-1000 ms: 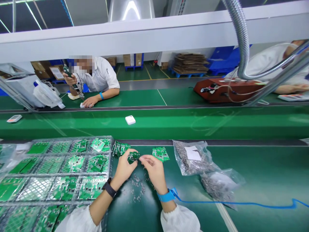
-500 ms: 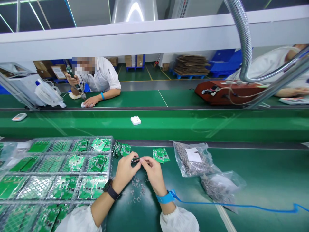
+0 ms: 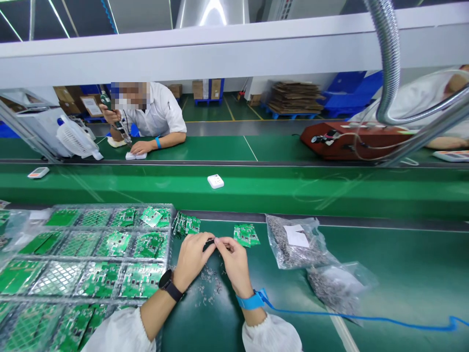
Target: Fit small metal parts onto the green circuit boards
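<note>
My left hand (image 3: 191, 258) and my right hand (image 3: 234, 261) meet above the green mat, both pinching one small circuit board (image 3: 209, 243) seen edge-on between the fingertips. Small loose metal parts (image 3: 207, 286) lie scattered on the mat just below the hands. A short stack of green boards (image 3: 245, 234) rests beyond my right hand, another stack (image 3: 186, 224) beyond my left. A clear tray (image 3: 88, 254) filled with several green boards lies to the left. A black watch is on my left wrist, a blue strap with a blue cord (image 3: 330, 313) on my right.
Two clear bags of small metal parts (image 3: 296, 242) (image 3: 337, 288) lie to the right. A white square device (image 3: 216, 181) sits on the green conveyor. Across it, a person in white works with a tool (image 3: 120, 129). A red machine (image 3: 351, 139) and a flexible metal hose (image 3: 388, 58) stand at right.
The board between my fingers has turned from face-up to edge-on, and both hands have shifted slightly right. The white device on the conveyor has drifted to the right.
</note>
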Motion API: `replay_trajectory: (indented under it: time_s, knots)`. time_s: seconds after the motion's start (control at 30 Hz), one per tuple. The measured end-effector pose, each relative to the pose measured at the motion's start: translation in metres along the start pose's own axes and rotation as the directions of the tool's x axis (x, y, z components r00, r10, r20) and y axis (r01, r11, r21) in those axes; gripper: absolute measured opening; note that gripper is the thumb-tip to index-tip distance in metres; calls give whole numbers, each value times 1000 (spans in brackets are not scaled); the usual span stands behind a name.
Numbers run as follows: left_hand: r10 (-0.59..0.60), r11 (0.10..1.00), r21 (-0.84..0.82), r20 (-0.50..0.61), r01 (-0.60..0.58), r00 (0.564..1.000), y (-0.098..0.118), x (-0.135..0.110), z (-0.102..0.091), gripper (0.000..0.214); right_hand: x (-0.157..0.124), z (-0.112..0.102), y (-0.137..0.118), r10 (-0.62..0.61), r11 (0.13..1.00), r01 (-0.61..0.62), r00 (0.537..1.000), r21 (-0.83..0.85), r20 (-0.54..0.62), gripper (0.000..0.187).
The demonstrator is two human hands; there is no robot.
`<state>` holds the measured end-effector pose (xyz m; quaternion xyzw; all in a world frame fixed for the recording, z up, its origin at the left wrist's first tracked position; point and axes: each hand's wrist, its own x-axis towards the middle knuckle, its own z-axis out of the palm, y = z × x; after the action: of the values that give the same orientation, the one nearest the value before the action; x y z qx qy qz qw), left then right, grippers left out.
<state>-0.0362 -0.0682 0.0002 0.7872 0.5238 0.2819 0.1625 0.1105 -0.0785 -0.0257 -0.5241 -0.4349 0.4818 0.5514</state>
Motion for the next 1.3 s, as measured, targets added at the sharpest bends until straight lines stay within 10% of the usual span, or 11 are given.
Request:
replay_trajectory:
  time_s: [1.3]
  knots:
    - [-47, 999, -16, 30, 47, 998, -4, 0, 1, 11, 7, -9, -6, -14, 998, 20, 993, -52, 118, 34]
